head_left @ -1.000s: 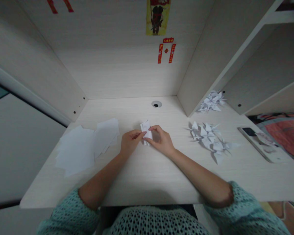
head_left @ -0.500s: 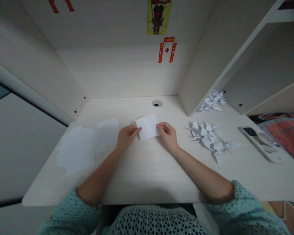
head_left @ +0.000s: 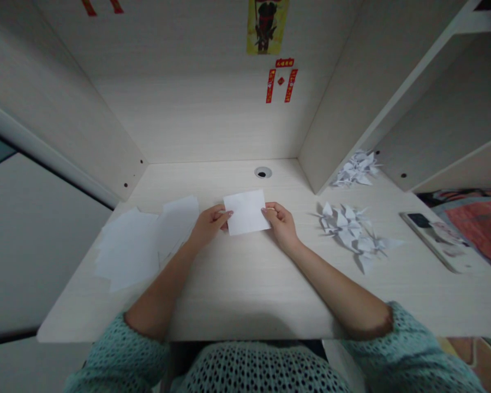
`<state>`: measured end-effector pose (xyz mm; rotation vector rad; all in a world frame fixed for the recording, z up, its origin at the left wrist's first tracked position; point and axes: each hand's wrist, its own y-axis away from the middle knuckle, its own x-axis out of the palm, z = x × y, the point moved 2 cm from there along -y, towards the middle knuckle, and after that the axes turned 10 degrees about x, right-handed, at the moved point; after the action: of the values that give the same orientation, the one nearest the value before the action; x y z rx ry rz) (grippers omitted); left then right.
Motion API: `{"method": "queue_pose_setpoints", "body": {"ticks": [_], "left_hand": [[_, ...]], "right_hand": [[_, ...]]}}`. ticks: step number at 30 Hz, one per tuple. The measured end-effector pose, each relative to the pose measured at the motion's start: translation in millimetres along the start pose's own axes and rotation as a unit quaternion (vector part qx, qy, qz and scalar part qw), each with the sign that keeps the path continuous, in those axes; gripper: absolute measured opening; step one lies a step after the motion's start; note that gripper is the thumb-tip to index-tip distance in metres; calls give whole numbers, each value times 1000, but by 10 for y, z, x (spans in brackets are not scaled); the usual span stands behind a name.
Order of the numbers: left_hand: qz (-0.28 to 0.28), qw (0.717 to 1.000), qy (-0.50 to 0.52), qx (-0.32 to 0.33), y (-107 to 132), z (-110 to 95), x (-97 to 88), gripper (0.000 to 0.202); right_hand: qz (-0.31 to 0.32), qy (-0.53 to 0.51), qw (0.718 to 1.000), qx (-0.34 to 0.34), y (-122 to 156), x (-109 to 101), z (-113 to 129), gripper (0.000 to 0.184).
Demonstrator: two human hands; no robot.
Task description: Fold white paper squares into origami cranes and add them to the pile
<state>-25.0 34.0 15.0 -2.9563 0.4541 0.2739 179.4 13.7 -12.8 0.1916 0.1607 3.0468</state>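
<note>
Pale desk (head_left: 245, 289); paper (head_left: 246, 212) between fingers (head_left: 222, 217)

A pale desk (head_left: 245, 295) bears loose sheets (head_left: 131, 251) at the left and a cluster of cranes (head_left: 352, 232) at the right, with a phone (head_left: 433, 234) farther right. A second crane heap (head_left: 355, 169) sits in the shelf nook behind. A cable hole (head_left: 262, 173) lies near the back wall, where a poster (head_left: 267, 24) and red stickers (head_left: 279, 82) hang.

My view is dim and flat. A faint shadow darkens the desk (head_left: 245, 322) near me. Edges bow, fisheye-like.
</note>
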Motion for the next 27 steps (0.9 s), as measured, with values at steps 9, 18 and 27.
{"method": "queue_pose_setpoints", "body": {"ticks": [9, 18, 27], "left_hand": [[-41, 989, 121, -80, -29, 70, -54, 28], [-30, 978, 155, -133, -17, 149, -31, 38], [45, 975, 137, -170, 71, 39, 102, 43]], "right_hand": [[87, -10, 995, -42, 23, 11, 40, 24], [95, -3, 995, -16, 24, 45, 37, 28], [-41, -60, 997, -7, 4, 7, 30, 22]]}}
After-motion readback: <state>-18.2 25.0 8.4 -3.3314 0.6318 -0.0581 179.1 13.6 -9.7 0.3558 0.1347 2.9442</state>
